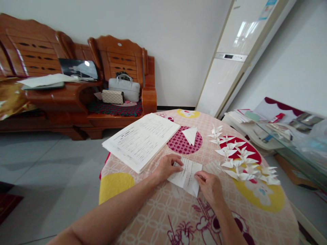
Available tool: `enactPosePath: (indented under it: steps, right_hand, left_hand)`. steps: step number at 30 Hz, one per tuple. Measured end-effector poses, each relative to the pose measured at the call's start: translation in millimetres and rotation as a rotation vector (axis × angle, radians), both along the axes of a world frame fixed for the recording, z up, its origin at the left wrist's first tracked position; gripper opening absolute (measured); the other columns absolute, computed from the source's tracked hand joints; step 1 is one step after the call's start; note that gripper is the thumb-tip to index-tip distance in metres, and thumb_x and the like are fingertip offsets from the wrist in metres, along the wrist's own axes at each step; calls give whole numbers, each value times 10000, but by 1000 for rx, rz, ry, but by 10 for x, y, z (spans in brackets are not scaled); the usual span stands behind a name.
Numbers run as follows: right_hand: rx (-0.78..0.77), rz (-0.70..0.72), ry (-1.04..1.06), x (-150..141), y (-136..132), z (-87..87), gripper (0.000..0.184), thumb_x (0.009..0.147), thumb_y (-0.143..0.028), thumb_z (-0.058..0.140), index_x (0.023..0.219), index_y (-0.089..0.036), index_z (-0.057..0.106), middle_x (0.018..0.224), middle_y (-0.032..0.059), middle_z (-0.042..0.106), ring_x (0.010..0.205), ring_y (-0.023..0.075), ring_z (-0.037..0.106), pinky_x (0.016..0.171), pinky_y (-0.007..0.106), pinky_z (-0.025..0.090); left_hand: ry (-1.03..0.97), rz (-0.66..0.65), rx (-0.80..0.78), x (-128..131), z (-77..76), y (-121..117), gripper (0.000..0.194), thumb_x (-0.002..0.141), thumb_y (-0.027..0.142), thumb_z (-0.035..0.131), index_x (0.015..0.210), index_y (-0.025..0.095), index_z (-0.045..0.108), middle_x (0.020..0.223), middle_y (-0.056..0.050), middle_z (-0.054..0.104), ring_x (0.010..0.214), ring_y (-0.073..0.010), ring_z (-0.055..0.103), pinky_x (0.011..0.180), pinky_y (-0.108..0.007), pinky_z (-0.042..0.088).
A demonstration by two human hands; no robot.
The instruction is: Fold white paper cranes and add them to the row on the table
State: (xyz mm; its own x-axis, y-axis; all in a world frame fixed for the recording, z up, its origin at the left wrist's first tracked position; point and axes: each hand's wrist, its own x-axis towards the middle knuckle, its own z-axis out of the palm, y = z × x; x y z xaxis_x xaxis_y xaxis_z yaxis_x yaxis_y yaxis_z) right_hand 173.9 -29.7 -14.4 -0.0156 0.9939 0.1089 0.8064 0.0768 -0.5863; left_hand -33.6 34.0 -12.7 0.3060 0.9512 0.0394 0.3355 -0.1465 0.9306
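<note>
A small printed sheet of paper (187, 173) with a crease across it lies on the round table in front of me. At its upper left edge, my left hand (167, 166) has its fingers curled and closed on the paper. My right hand (211, 187) pinches the right edge, where a lower corner looks folded over. Just beyond the sheet sits a folded white paper triangle (190, 135). To the right stand several folded paper cranes (236, 153), grouped loosely together. Left of my hands rests a stack of printed sheets (143, 139).
A patterned tablecloth (153, 217) covers the table. Behind it are wooden armchairs (125, 54) with a grey handbag (127, 87) on one seat. A tall white air conditioner (219, 75) stands at the back. A glass-topped side table (288, 143) with clutter adjoins the right side.
</note>
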Motion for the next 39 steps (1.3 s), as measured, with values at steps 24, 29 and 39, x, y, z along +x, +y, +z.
enactPosePath:
  steps: [24, 29, 39]
  right_hand:
    - [217, 64, 197, -9, -2, 37, 176, 766, -117, 522, 750, -188, 683, 823, 65, 659, 782, 190, 618, 707, 282, 474]
    - [250, 50, 180, -18, 9, 14, 181, 762, -120, 512, 723, -188, 675, 801, 61, 647, 760, 183, 610, 711, 285, 465]
    - [266, 62, 180, -28, 15, -28, 202, 777, -106, 505, 790, -166, 698, 837, 78, 653, 788, 195, 623, 738, 304, 483]
  left_hand:
    - [7, -29, 64, 39, -80, -14, 188, 661, 167, 725, 845, 190, 748, 1077, -57, 682, 948, -200, 599, 881, -298, 425]
    - [171, -93, 146, -69, -3, 13, 236, 684, 178, 731, 915, 212, 763, 1168, -74, 642, 999, -223, 604, 912, -318, 436]
    - [155, -127, 90, -198, -46, 120, 261, 646, 126, 730, 891, 204, 772, 1080, -58, 661, 801, -147, 618, 719, -251, 485]
